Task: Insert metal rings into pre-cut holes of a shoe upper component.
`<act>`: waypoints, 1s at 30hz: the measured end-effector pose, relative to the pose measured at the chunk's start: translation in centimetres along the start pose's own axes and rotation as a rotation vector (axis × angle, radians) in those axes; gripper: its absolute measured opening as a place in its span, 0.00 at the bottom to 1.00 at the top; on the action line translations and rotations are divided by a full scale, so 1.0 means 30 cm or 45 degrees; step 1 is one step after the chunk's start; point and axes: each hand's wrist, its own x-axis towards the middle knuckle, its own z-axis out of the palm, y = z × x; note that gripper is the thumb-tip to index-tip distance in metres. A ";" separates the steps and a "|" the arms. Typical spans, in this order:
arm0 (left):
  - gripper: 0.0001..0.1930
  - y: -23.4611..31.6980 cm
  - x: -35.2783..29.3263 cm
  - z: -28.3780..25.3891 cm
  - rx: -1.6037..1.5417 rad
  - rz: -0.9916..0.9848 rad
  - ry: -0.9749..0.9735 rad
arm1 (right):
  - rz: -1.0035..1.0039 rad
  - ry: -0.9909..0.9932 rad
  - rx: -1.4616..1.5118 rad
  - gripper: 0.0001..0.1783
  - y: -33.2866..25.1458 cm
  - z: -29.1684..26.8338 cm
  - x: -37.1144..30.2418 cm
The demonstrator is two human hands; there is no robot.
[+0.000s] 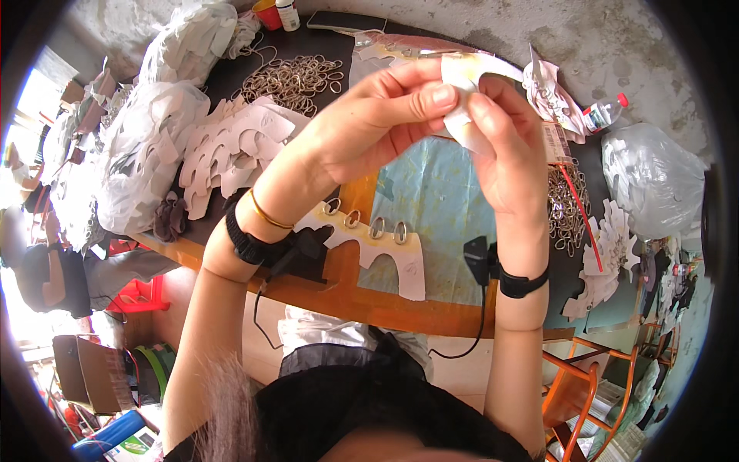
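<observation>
Both my hands are raised over the far middle of the table, pinching a pale cut piece of material (471,137) with curved edges and yellowish smears. My left hand (389,108) grips it between thumb and fingers. From the other side my right hand (509,142) holds it, thumb on the near face; part of the piece is hidden behind the fingers. Nearer to me lies a similar scalloped piece (408,269) with several oval metal rings (376,228) along its yellowed upper edge. It rests partly on a blue stained sheet (431,192).
Metal rings heap at the back left (296,81) and at the right (568,219), where a thin red stick (583,208) lies. Cut pieces (239,142) pile beside white plastic bags (142,154). A red-capped bottle (606,115) and clear bag (654,177) stand right. Another person (46,269) sits far left.
</observation>
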 end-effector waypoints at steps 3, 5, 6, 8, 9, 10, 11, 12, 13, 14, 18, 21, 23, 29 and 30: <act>0.17 -0.008 0.001 -0.039 -0.147 -0.086 -0.048 | 0.158 -0.161 0.078 0.16 0.013 -0.063 0.022; 0.18 0.008 -0.006 -0.012 -0.019 -0.049 0.030 | 0.218 -0.200 -0.133 0.17 -0.053 -0.086 0.020; 0.20 0.020 -0.012 -0.006 0.298 0.023 0.121 | 0.281 -0.237 -0.343 0.18 -0.078 -0.095 0.022; 0.25 0.018 -0.009 0.007 0.700 0.139 0.232 | 0.324 -0.169 -0.225 0.20 -0.106 -0.126 0.025; 0.25 0.017 -0.008 0.009 0.703 0.144 0.222 | 0.375 -0.104 -0.101 0.21 -0.115 -0.132 0.028; 0.28 0.014 -0.009 0.012 0.798 0.127 0.190 | 0.367 -0.104 -0.104 0.21 -0.115 -0.133 0.030; 0.30 0.010 -0.010 0.016 0.893 0.111 0.158 | 0.348 -0.062 -0.167 0.20 -0.106 -0.131 0.033; 0.33 0.003 -0.009 0.025 0.872 0.073 0.154 | 0.328 -0.020 -0.229 0.18 -0.097 -0.128 0.037; 0.33 0.000 -0.011 0.028 0.875 0.075 0.151 | 0.311 0.023 -0.288 0.16 -0.090 -0.120 0.039; 0.34 -0.003 -0.013 0.029 0.881 0.087 0.139 | 0.307 0.011 -0.314 0.12 -0.092 -0.111 0.037; 0.33 -0.012 -0.018 0.028 0.756 0.155 0.005 | 0.056 0.000 -0.408 0.10 -0.082 -0.085 0.026; 0.28 -0.011 -0.026 0.048 0.422 0.016 -0.018 | 0.073 0.022 -0.486 0.09 -0.101 -0.081 0.009; 0.26 -0.015 -0.037 0.050 0.231 -0.048 -0.026 | 0.045 0.029 -0.480 0.09 -0.125 -0.061 -0.007; 0.18 -0.114 -0.117 0.108 -0.073 -0.185 0.018 | 0.241 0.101 -0.502 0.08 -0.150 -0.067 -0.153; 0.16 -0.141 -0.135 0.125 0.003 -0.180 0.046 | 0.279 0.101 -0.478 0.08 -0.149 -0.073 -0.194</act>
